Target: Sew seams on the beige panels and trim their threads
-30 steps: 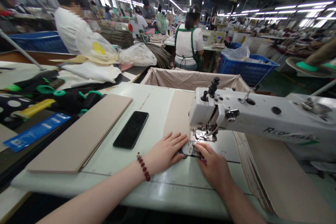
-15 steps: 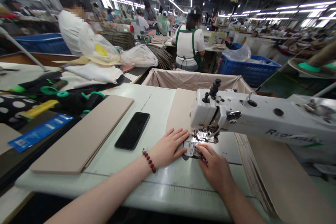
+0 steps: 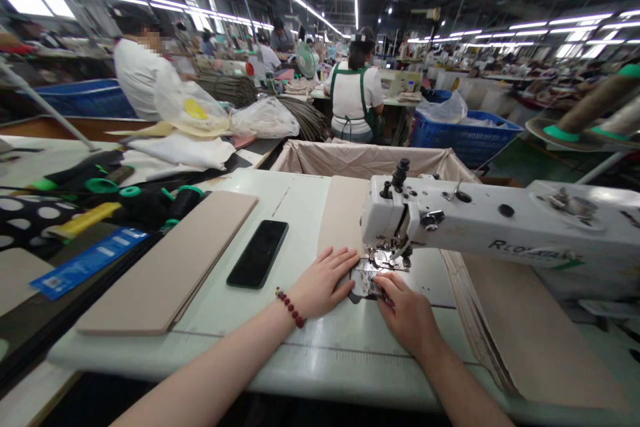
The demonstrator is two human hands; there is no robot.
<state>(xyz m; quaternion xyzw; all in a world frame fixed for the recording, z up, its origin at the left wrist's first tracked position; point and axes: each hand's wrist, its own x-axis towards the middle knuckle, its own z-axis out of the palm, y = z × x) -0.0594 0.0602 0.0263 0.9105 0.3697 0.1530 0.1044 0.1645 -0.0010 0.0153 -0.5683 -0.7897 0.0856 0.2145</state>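
My left hand [image 3: 323, 283] lies flat with its fingers apart, its fingertips at the edge of a small shiny patterned piece [image 3: 363, 283] just in front of the presser foot [image 3: 387, 259]. My right hand [image 3: 406, 313] curls over the near side of that piece, with its fingertips pinching it. The presser foot and needle area of the white sewing machine [image 3: 400, 213] sit directly above. A long beige panel [image 3: 341, 223] runs back from under the machine head. A red beaded bracelet [image 3: 290, 309] circles my left wrist.
A black smartphone [image 3: 257, 254] and a beige board [image 3: 167, 263] lie on the white sewing table [image 3: 305, 373]. Stacked beige panels [image 3: 520, 327] lean at the right. A fabric-lined bin [image 3: 360, 161] stands behind the table. Co-workers [image 3: 353, 97] sit beyond it.
The whole view has shifted slightly as my head moved. Both hands remain at the presser foot on the small piece, with no clear change in their hold.
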